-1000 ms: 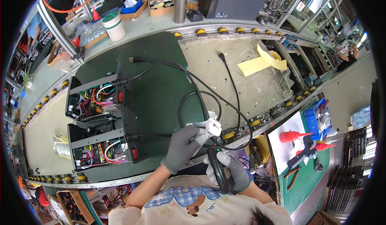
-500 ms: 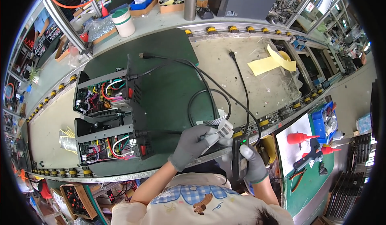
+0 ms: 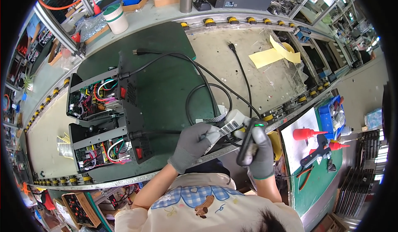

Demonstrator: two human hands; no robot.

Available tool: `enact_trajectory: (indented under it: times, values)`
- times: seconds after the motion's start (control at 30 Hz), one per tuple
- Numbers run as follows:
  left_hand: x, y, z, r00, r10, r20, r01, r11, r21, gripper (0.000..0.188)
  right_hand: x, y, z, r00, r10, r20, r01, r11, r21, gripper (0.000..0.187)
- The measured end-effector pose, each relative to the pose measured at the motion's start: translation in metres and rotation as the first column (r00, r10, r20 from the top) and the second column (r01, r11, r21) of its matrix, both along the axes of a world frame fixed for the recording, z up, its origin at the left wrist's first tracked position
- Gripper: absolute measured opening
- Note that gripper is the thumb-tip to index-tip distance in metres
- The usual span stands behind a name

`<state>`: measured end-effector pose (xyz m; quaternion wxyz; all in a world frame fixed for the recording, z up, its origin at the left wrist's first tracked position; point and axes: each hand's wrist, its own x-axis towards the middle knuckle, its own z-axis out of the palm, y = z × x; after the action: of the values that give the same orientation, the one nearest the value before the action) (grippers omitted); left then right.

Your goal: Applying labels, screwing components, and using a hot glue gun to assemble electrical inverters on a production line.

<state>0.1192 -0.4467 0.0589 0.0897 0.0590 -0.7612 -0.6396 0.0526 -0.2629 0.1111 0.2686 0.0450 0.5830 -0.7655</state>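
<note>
My left hand (image 3: 190,145), in a grey glove with pale fingertips, pinches a white label strip (image 3: 229,126) with dark printed blocks, at the near edge of the bench. Close on its right, my right hand (image 3: 262,151), gloved alike, grips a slim black handheld device (image 3: 248,143) with a green light near its top. The device is tilted, its upper end beside the labels. To the left stand two black metal units with open sides, a far unit (image 3: 99,93) and a near unit (image 3: 105,143), showing wires and red switches. Black power cords (image 3: 207,72) run from them.
The units stand on a dark green mat (image 3: 166,95) on a roller line. A yellow paper strip (image 3: 269,58) lies at the far right. On the right side table are a red bottle (image 3: 304,134), a black glue gun (image 3: 316,151), pliers (image 3: 305,178) and a blue bin (image 3: 331,120).
The black device has tilted, its upper end coming up closer to the labels. The label strip is turned more toward view. The whole scene has shifted slightly left with the camera.
</note>
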Motion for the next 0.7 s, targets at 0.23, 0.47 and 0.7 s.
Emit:
enact_trajectory:
  times: [0.23,0.47,0.7]
  values:
    - [-0.004,0.005,0.007,0.997,0.059,0.04,-0.059,0.998,0.006,0.012,0.006,0.041,0.006,0.834,0.326,0.445,-0.094,0.879,-0.467,0.052]
    - [-0.003,0.004,-0.001,0.998,0.055,0.007,-0.056,0.998,0.018,0.014,0.024,0.007,0.013,0.739,0.437,0.512,-0.373,0.899,-0.229,0.044]
    - [0.001,0.004,-0.006,0.997,0.066,0.051,-0.069,0.996,0.06,0.015,0.027,0.004,0.015,0.767,0.439,0.467,-0.389,0.898,-0.204,0.041]
